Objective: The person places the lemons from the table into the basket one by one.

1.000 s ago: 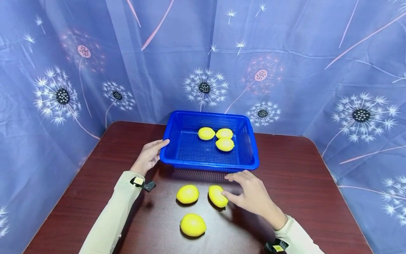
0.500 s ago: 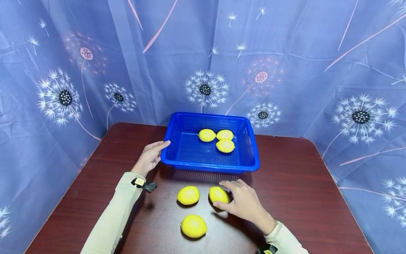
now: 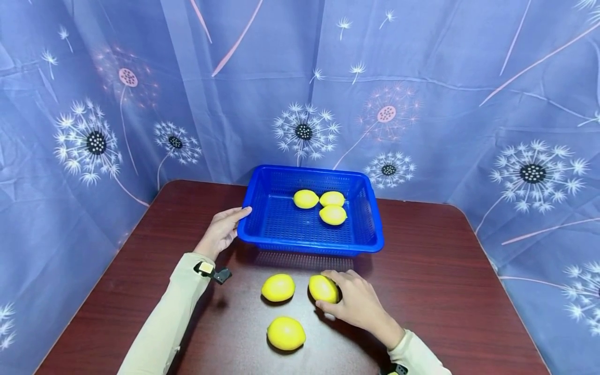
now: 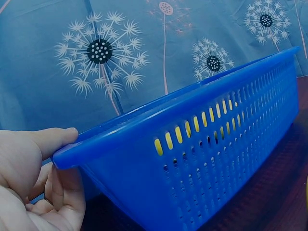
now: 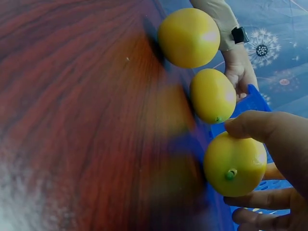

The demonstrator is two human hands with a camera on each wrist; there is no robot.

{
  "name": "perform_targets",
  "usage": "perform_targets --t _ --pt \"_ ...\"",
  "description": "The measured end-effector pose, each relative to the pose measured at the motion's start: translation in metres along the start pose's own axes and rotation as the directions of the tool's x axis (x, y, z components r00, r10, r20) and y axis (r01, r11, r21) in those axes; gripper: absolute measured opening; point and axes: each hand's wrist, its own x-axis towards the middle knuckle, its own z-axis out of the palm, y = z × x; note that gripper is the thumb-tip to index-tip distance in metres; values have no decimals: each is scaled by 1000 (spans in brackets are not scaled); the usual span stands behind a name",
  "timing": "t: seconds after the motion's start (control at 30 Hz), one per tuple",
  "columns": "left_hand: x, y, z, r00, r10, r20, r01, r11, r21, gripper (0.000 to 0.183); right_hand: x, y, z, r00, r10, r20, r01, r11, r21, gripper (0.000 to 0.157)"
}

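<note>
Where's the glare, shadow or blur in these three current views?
Head: pale glare on the table at lower centre, dark shadow below the right hand; left wrist: dim, bluish cast, though the basket has distinct edges; right wrist: blurred yellow reflections on the tabletop, whitish glare lower left, the lemons clearer.

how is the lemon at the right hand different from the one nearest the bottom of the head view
The held lemon has the right hand curled around it; the front lemon has no hand on it. The held lemon lies nearer the blue basket than the front lemon does. Both are yellow and outside the basket.
</note>
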Motion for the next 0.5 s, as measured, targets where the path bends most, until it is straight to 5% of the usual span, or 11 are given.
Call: perform_targets --t 0.5 --pt "0 -1 -1 1000 -13 -10 14 999 37 26 -4 -1 -24 999 -11 -39 15 995 101 62"
